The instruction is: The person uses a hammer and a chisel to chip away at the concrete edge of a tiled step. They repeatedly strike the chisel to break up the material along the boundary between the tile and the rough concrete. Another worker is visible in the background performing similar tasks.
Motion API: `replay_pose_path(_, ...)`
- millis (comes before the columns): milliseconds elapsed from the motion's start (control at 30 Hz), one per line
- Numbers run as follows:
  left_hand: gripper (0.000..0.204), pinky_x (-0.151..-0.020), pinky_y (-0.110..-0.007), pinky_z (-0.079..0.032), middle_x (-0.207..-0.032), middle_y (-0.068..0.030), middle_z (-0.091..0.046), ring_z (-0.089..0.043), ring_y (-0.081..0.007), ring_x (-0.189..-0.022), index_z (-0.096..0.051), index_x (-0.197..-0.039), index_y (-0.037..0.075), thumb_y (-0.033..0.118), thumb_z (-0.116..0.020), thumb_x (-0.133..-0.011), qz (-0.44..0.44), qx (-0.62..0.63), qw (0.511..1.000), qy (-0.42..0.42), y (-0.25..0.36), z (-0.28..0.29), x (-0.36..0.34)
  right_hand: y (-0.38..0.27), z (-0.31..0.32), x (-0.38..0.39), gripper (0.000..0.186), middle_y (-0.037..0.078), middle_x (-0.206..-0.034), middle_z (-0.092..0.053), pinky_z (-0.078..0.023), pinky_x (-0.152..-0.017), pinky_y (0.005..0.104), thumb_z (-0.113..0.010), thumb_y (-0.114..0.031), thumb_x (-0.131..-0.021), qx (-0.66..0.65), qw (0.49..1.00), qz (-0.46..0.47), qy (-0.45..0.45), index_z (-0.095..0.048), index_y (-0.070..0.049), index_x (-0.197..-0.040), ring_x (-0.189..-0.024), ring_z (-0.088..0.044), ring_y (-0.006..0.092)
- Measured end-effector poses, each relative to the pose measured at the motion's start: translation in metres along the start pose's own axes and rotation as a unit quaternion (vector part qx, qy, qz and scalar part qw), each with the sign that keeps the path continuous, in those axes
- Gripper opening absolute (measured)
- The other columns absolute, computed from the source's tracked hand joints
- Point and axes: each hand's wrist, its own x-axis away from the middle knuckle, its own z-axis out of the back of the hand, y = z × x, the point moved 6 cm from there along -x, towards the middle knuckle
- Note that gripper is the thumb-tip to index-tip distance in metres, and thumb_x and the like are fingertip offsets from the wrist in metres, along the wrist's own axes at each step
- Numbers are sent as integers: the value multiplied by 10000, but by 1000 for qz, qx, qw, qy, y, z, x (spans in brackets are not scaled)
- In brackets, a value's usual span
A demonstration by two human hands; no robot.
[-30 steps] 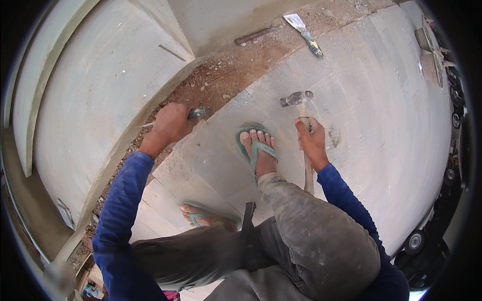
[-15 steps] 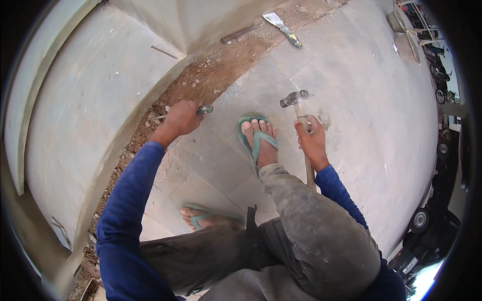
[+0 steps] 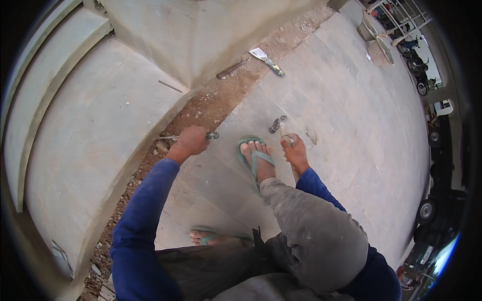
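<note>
Steadying screwdriver (image 3: 213, 135) matters most: left hand (image 3: 191, 142) closed around its handle, left of frame centre, shaft pointing left toward edge of step (image 3: 95, 130), above dirt strip (image 3: 203, 108). Tip contact: cannot tell. Right hand (image 3: 295, 152) wrapped around handle of hammer (image 3: 277, 124), right of centre. Advisable: align hammer face with shaft, strike lightly, keep sandal (image 3: 262, 156) outside swing path. Versus half second earlier: hammer head nearer sandal; both hands lower in frame; scraper (image 3: 267, 62), upper centre, displaced left and down, probably through camera movement.
</note>
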Motion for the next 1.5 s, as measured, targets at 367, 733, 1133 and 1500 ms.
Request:
replay_pose_path(367,314,-828,-510,-497,-920,-246,-658,-633,-441,-955,-535,-1074,33,266,-664,-908,-58,55,997,18,52,3,17,-34,9,-28,420,74,-710,-621,-450,-453,313,-654,-230,-892,13,990,-78,-119,-641,1,-1243,-552,-584,135)
replay_pose_path(733,241,-901,-486,-401,-996,-173,-540,-515,-389,-1009,-543,-1040,65,64,-646,-822,-241,221,940,101,172,-12,20,-27,16,-40,492,152,-790,-677,-514,-579,358,-664,-233,-878,123,986,29,-112,-615,-8,-1313,-598,-649,205)
replay_pose_path(1133,221,-553,-427,-440,-655,-75,-597,-613,-312,-626,-567,-719,106,239,-713,-820,-193,202,917,283,205,-3,-70,-23,16,-40,431,29,-728,-616,-419,-477,259,-613,-163,-923,-22,977,-1,-210,-604,-14,-1327,-548,-528,79)
replay_pose_path(1500,267,-492,-407,-388,-575,-92,-525,-514,-305,-501,-544,-646,100,180,-725,-825,-104,233,848,464,181,-6,-104,-5,22,-47,459,-24,-725,-544,-368,-437,196,-595,-234,-996,-40,973,-35,-224,-533,-45,-1410,-536,-463,37)
